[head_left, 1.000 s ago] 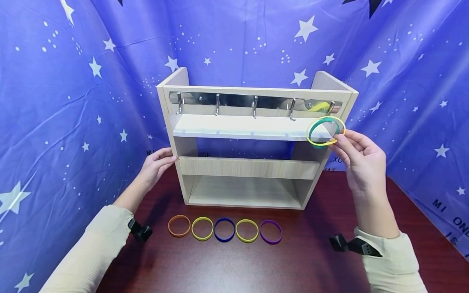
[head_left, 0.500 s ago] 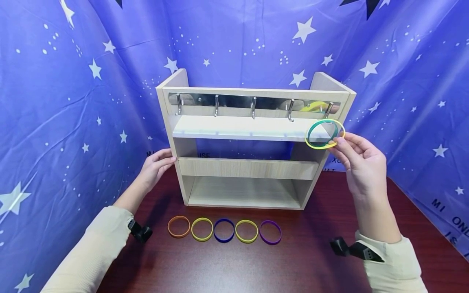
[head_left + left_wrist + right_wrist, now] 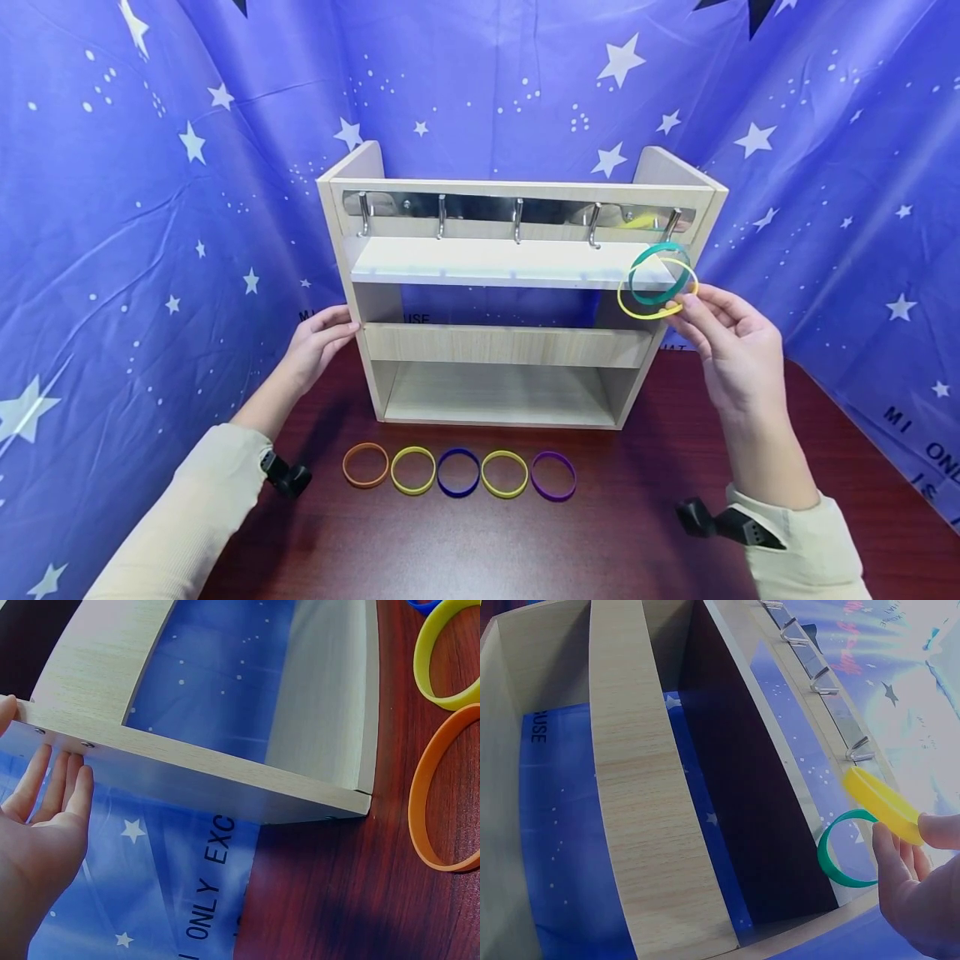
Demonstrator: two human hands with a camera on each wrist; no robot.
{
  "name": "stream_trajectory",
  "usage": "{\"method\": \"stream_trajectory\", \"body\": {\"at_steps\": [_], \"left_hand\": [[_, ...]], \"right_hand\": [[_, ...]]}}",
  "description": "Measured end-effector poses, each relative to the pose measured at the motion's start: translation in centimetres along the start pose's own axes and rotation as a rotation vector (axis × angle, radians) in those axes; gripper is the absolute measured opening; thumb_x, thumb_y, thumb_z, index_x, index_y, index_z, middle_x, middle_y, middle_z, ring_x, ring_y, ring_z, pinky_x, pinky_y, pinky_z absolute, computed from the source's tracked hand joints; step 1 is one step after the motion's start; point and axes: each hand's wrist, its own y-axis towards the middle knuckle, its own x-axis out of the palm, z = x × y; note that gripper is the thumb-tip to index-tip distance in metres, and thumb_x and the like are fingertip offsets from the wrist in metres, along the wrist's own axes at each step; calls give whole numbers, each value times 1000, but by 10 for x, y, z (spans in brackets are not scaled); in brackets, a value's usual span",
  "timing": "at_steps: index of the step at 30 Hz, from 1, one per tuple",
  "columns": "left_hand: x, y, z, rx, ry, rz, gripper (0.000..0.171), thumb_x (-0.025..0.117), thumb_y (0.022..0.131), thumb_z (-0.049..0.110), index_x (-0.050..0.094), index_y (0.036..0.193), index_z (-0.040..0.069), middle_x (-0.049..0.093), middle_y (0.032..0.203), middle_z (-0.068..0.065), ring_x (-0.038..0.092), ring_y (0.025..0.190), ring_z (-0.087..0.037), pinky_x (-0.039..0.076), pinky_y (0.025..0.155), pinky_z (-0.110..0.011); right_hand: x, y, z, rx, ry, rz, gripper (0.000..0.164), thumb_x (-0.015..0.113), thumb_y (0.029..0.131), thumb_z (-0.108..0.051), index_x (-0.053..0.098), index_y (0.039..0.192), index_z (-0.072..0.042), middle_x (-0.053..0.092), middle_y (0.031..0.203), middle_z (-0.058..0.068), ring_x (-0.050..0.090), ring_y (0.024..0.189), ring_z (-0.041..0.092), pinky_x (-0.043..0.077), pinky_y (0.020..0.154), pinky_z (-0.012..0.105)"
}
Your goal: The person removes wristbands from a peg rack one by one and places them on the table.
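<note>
My right hand (image 3: 742,358) pinches a yellow wristband (image 3: 637,316) between thumb and fingers, below the rightmost hook (image 3: 672,223) of a wooden shelf rack (image 3: 510,343). A green wristband (image 3: 636,287) hangs at that hook, partly behind the yellow one in the head view; the exact contact is hard to see. In the right wrist view the yellow wristband (image 3: 885,804) tilts towards the hook strip, above the green wristband (image 3: 823,855). On the other side, my left hand (image 3: 315,343) rests straight fingers (image 3: 56,780) against the rack's outer side panel, thumb by its front edge.
Before the rack, a row of wristbands lies on the dark red table (image 3: 480,550): orange (image 3: 347,477), yellow (image 3: 414,492), dark blue (image 3: 459,494), yellow (image 3: 506,494) and purple (image 3: 555,497). A starry blue curtain (image 3: 480,83) surrounds the table. Other hooks (image 3: 518,221) line the metal strip.
My right hand has moved slightly down and left with the yellow wristband, which now sits lower against the green one. The green wristband stays at the hook. My left hand stays at the rack's side.
</note>
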Motion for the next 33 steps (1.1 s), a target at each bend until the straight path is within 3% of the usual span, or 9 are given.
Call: {"method": "stream_trajectory", "body": {"at_steps": [4, 11, 33], "left_hand": [[0, 0, 0, 5, -10, 0, 26, 49, 92, -3, 58, 105, 17, 66, 99, 10, 64, 93, 0, 51, 87, -11], [0, -1, 0, -3, 8, 9, 24, 50, 92, -2, 53, 113, 8, 65, 99, 10, 63, 95, 0, 50, 89, -11], [0, 0, -1, 5, 10, 17, 26, 51, 91, -2, 60, 103, 19, 64, 99, 8, 63, 93, -1, 51, 88, -11]], "right_hand": [[0, -1, 3, -9, 21, -8, 15, 57, 85, 15, 68, 93, 8, 72, 82, 14, 73, 76, 20, 61, 73, 31], [-4, -3, 5, 0, 10, -1, 17, 55, 87, 15, 69, 93, 7, 73, 82, 14, 73, 77, 20, 61, 72, 30], [-18, -12, 17, 37, -78, -26, 19, 54, 89, 13, 70, 95, 4, 74, 83, 11, 72, 78, 17, 61, 74, 29]]}}
